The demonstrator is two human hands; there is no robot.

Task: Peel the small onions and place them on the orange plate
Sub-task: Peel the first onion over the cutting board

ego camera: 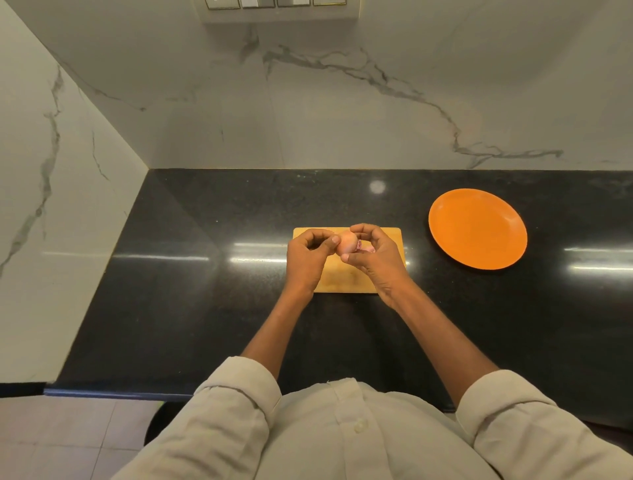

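A small pinkish onion (347, 241) is held just above a wooden cutting board (346, 279). My left hand (308, 255) pinches its left side with thumb and curled fingers. My right hand (375, 255) curls round its right side, thumb under it and fingers over it. Some purple onion pieces (364, 247) show behind my right hand; most of them are hidden. The orange plate (478, 229) lies on the counter to the right of the board, with nothing on it.
The black polished counter (205, 274) runs to marble walls at the back and left. Its front edge is near my body. A row of wall switches (274, 4) sits at the top.
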